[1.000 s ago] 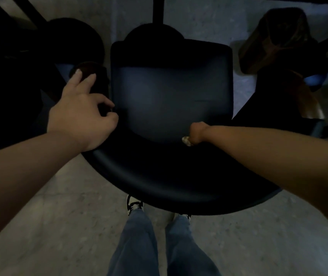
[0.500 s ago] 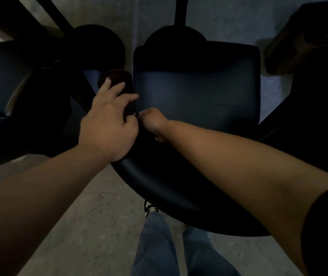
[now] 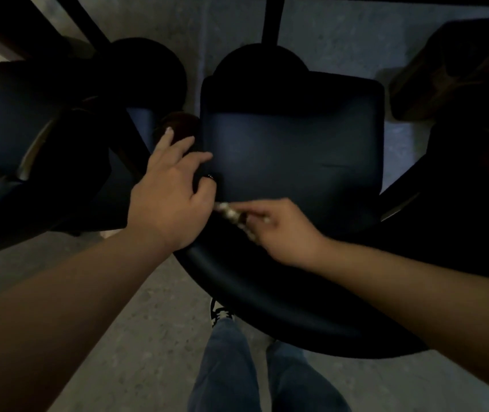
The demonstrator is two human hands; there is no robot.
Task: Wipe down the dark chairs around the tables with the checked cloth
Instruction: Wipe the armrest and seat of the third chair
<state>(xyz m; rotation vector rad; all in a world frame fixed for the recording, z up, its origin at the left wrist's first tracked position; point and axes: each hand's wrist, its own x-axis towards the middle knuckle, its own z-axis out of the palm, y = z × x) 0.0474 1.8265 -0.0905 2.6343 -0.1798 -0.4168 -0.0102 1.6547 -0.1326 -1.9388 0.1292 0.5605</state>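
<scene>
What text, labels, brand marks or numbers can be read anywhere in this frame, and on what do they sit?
None can be read.
Dark chair: seat and curved backrest show no label or mark.
Checked cloth, gripped by the right hand: blurred pattern only, no lettering.
Left hand: rests on the chair's edge; nothing written nearby.
Shoe: a black and white pattern, too dim and small to tell whether it is a logo.
</scene>
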